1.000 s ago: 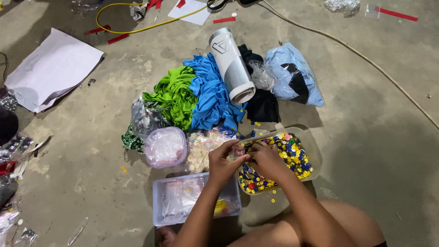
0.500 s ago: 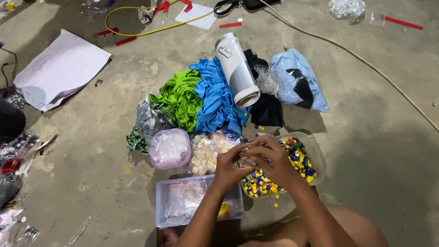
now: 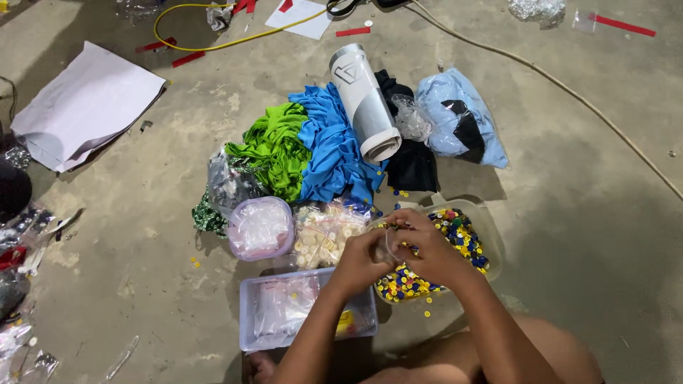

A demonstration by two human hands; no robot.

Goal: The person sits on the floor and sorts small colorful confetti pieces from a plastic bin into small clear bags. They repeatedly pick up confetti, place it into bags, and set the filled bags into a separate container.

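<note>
My left hand (image 3: 358, 262) and my right hand (image 3: 429, 247) meet fingertip to fingertip above a clear tub (image 3: 492, 245) full of small yellow, blue, red and green buttons (image 3: 461, 235). Both pinch a small clear bag (image 3: 388, 246) between them; what it holds is too small to tell. A clear rectangular box (image 3: 284, 316) with little plastic bags lies below my left forearm. A bag of cream buttons (image 3: 322, 231) and a round pinkish tub (image 3: 260, 227) sit just to the left.
Behind the tubs on the concrete floor lie green cloth (image 3: 274, 146), blue cloth (image 3: 331, 149), a white roll (image 3: 363, 103), black cloth (image 3: 413, 169) and a light-blue bag (image 3: 459, 117). White paper (image 3: 85, 103) lies far left, a yellow cable (image 3: 213, 44) at the top, a pale cord (image 3: 569, 85) to the right.
My hands have closed in on each other over the button tub, and the fingers keep working at the small clear bag. Nothing else has moved.
</note>
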